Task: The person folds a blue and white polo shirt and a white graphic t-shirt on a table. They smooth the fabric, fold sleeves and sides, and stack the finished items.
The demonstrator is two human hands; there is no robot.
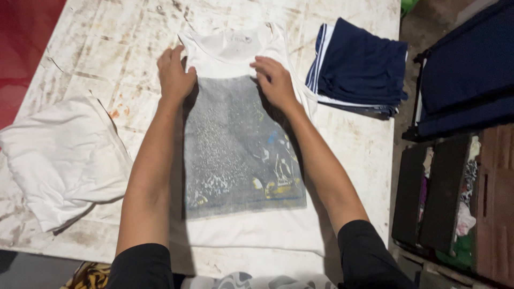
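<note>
Both hands (pixel 225 80) flat on white shirt (pixel 241 160), hem cut off

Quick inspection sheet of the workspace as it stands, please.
Surface: white table, worn and stained.
Job's things: white shirt with grey print, spread flat, neck away from the person.
Clutter: crumpled white garment at left; folded navy stack at right.
Hands: left hand and right hand both press flat on the shirt's upper part, fingers spread, gripping nothing.
Cables: nothing seen.
Surroundings: dark crates holding clothes at right; red floor at left.
</note>
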